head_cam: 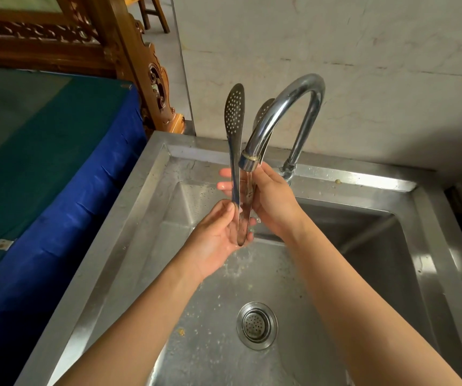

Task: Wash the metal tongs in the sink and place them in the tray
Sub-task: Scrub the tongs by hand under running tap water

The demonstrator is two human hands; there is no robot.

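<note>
At six o'clock, nearest the camera, two bare forearms reach out over the stainless steel sink basin (146,218), whose wet floor carries food specks and a round perforated metal drain strainer (257,325) at five o'clock. Toward the centre, the left hand (218,240) is cupped palm-up, its grip closed on the looped hinge end of the long shiny metal tongs (235,174), thumb pressed on the near arm. Just beyond, at one o'clock from it, the right hand (273,201) wraps the far arm of the tongs, fingers curled round behind, grip closed. The tongs stand nearly upright above the basin, perforated spoon-shaped tips at twelve o'clock. The curved chrome gooseneck tap (288,112) arches in front of the far tip and hides most of it; its spout ends between the two arms, and water runs down onto the tongs. At nine o'clock lies a blue and green cloth-covered surface (43,151); at eleven o'clock stands carved brown wooden furniture (129,51). A pale marbled wall (363,65) closes the background.
</note>
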